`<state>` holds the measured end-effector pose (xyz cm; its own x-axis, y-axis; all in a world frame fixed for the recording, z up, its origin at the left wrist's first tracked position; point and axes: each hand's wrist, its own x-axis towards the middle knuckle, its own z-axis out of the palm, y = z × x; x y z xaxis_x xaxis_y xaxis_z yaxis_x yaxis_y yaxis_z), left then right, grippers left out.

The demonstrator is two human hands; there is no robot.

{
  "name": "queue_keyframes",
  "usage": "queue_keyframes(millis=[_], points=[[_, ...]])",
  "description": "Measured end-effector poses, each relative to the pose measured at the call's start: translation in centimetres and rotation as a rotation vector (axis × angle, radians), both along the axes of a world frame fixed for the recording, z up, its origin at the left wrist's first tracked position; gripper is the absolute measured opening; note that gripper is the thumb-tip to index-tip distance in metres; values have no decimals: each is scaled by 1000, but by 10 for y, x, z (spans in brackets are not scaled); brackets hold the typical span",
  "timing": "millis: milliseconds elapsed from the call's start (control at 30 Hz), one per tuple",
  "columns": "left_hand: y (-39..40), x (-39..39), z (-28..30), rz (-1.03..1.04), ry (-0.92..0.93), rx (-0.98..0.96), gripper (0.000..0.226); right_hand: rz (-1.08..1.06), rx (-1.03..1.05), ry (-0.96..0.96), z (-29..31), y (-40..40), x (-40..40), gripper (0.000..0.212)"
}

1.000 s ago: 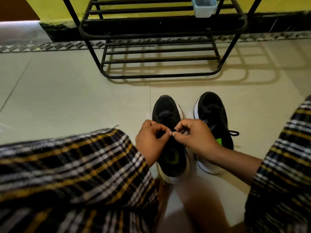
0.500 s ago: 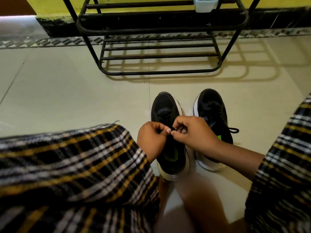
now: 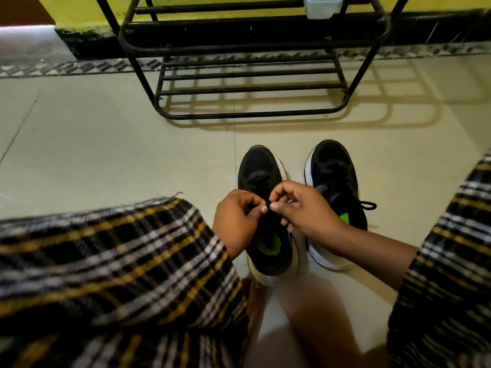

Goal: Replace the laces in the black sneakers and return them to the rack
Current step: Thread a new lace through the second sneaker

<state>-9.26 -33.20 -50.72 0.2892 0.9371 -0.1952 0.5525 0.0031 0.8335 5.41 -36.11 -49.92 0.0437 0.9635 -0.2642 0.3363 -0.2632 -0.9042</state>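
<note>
Two black sneakers stand side by side on the floor [image 3: 106, 144] in front of the rack [image 3: 249, 46]. Over the left sneaker [image 3: 261, 181], the left hand [image 3: 236, 221] and right hand [image 3: 305, 208] meet, both pinching its black lace [image 3: 269, 203]. Since half a second ago they have barely moved, fingertips drawn slightly closer. The right sneaker [image 3: 334, 176] stands untouched, one lace loop trailing. One white tub [image 3: 320, 6] sits on the rack.

Left hand [image 3: 236, 221], right hand [image 3: 305, 208] pinching, fingertips together
</note>
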Motion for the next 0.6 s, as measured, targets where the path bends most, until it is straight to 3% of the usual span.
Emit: queue_keyframes(millis=[167,367,600], points=[[-1,2,0,-38,-11,-49,9,-43,0,40,-1,0,4,14],[-1,5,3,-14,56,47,5,-53,-16,17,-4,-1,3,20],[-2,3,-2,79,-97,-41,4,-44,-26,32,-9,4,6,16]])
